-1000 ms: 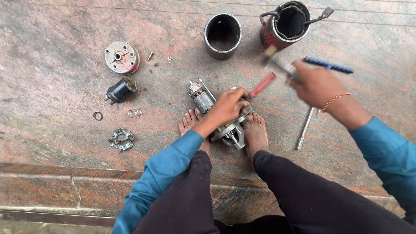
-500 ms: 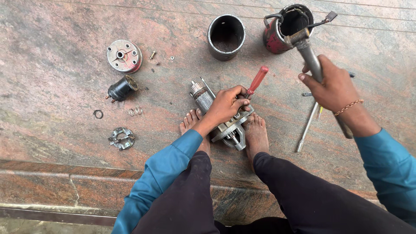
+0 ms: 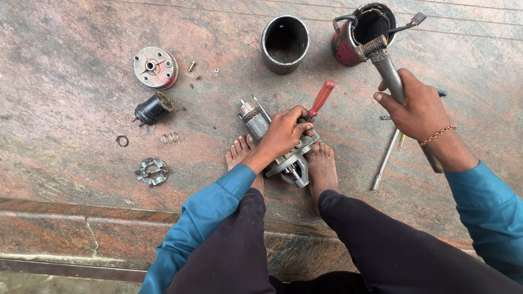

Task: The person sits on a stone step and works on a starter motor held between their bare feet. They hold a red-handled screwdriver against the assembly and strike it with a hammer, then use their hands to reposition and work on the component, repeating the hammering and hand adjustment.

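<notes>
Standing empty behind the motor [image 3: 278, 144] that the left hand [image 3: 283, 133] gripped, fingers wrapped, was a black cylinder [image 3: 285, 43], beside the red housing [image 3: 362, 32] holding wires, while the right hand [image 3: 417, 111] clenched a hammer [image 3: 388, 68].

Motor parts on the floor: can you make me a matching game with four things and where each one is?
Things:
1. left hand
2. right hand
3. round end cap
4. dark metal cylinder

Places:
A. standing open side up at the top middle, beside the red housing
B. gripping the grey metal tool
C. far left, near the small screws
D. resting on the motor assembly between the feet

Pairs: 1-D, 2-B, 3-C, 4-A
</notes>
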{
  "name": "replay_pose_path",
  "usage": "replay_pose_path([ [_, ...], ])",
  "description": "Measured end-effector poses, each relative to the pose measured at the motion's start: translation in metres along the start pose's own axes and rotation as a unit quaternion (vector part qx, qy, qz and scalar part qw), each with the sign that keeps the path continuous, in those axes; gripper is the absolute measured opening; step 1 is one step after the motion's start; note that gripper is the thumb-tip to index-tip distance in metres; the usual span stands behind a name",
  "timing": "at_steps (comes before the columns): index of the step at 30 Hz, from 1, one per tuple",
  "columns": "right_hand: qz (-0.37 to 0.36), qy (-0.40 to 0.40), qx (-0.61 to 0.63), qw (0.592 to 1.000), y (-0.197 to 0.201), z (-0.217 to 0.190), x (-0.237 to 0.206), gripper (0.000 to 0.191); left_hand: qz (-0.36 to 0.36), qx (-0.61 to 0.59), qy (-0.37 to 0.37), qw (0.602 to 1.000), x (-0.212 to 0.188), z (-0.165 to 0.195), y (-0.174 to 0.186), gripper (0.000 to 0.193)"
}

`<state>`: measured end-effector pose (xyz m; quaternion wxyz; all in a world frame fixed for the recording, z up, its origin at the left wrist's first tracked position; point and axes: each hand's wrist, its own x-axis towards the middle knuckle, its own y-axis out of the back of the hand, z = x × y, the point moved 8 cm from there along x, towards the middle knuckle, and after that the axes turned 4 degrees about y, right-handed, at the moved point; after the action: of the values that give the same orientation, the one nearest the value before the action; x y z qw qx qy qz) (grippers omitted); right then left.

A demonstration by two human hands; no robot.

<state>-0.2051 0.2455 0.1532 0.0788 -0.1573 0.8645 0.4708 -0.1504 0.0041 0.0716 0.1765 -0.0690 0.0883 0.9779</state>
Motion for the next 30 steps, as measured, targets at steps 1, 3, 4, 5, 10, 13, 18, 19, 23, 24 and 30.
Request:
replay_pose_path([
  [1,-0.004,0.006,-0.004,1.0,-0.001,-0.002,0.0,0.028,0.007,0.009,-0.008,1.0,-0.001,0.003,0.001,0.007],
  [3,-0.01,0.017,-0.011,1.0,-0.003,-0.005,0.0,0.028,0.017,0.024,-0.01,1.0,-0.004,0.007,0.004,0.011],
  [4,-0.016,0.023,-0.03,0.999,-0.004,-0.007,-0.001,0.028,0.023,0.032,-0.011,0.999,-0.005,0.009,0.005,0.012],
  [5,-0.022,0.031,-0.048,0.998,-0.005,-0.009,0.0,0.028,0.03,0.032,-0.001,0.999,-0.007,0.009,0.008,0.012],
  [10,-0.102,0.055,-0.188,0.975,-0.111,-0.048,-0.032,0.064,0.038,0.014,0.03,0.999,-0.008,0.01,0.016,0.013],
  [13,-0.178,0.038,-0.29,0.94,-0.183,-0.074,-0.072,0.098,0.038,0.022,0.019,0.999,-0.005,0.016,0.017,0.013],
  [18,-0.163,0.042,-0.29,0.942,-0.207,-0.059,-0.076,0.098,0.04,0.034,-0.006,0.999,-0.004,0.025,0.018,0.008],
  [19,-0.166,0.045,-0.308,0.936,-0.212,-0.058,-0.076,0.1,0.041,0.035,-0.006,0.999,-0.004,0.026,0.019,0.008],
  [23,-0.111,0.062,-0.335,0.934,-0.216,-0.065,-0.075,0.079,0.03,0.04,0.02,0.999,-0.003,0.023,0.019,0.009],
  [24,-0.123,0.053,-0.321,0.937,-0.22,-0.062,-0.075,0.085,0.034,0.024,0.013,0.999,-0.004,0.024,0.02,0.008],
  [30,-0.186,0.028,-0.327,0.926,-0.237,-0.046,-0.077,0.086,0.044,0.026,0.003,0.999,-0.006,0.03,0.024,0.008],
])
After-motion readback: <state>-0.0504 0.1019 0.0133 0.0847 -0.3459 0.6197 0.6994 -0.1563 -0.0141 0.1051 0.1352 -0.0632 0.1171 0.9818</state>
